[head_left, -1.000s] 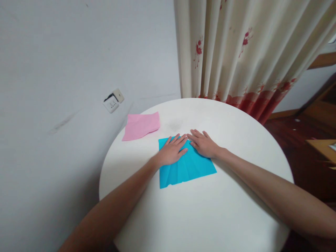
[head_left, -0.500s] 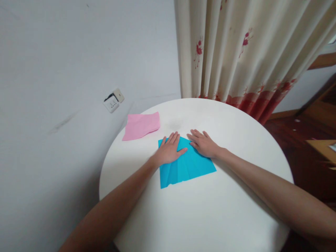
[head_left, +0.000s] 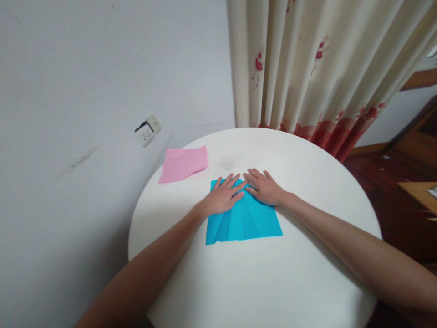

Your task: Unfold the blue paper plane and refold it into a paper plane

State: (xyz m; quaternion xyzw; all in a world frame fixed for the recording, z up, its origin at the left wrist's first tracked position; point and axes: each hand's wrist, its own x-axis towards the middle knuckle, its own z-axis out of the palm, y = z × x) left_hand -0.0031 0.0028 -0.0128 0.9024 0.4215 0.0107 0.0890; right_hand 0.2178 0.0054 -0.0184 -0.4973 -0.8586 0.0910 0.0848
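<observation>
Both hands lie flat with fingers spread, left hand (head_left: 221,198) and right hand (head_left: 264,187) pressing the blue paper (head_left: 244,218) onto the white counter (head_left: 273,282), grip released; pink paper (head_left: 183,164) lies nearby.

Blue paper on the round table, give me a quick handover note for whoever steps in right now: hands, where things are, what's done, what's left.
Left hand: flat, palm down on the blue paper, far left part.
Right hand: flat on its far right part; fingertips of both nearly meet.
Blue paper lies mid white table, fanned creases showing.
Pink paper lies apart, far left by the wall, untouched.
Done: several creases in the blue sheet.
Left: likely further folds; pink sheet not started.
</observation>
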